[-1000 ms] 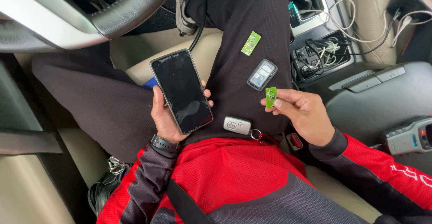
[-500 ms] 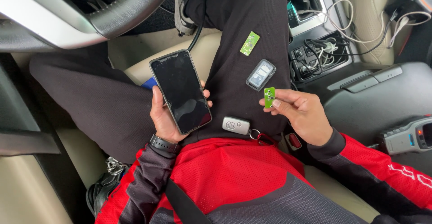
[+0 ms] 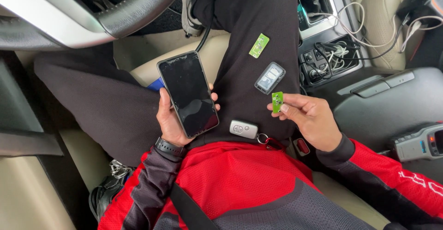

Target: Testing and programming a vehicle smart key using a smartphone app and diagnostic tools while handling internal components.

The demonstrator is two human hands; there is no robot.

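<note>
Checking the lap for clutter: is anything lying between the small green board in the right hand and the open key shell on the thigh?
Nothing visible. The green board, pinched in the right hand, sits just below the shell, with only bare trouser fabric between them.

Location is the driver's seat of a car. Evidence: steering wheel [image 3: 115, 13] at upper left, beige seat cushion [image 3: 157, 54] beneath the person's legs, centre console [image 3: 332, 54] with switches and tangled cables, padded armrest [image 3: 392, 100] to the right

A black phone [image 3: 188, 93], screen dark, is tilting upright above the lap; a small green circuit board [image 3: 277, 102] is standing pinched beside it.
</note>
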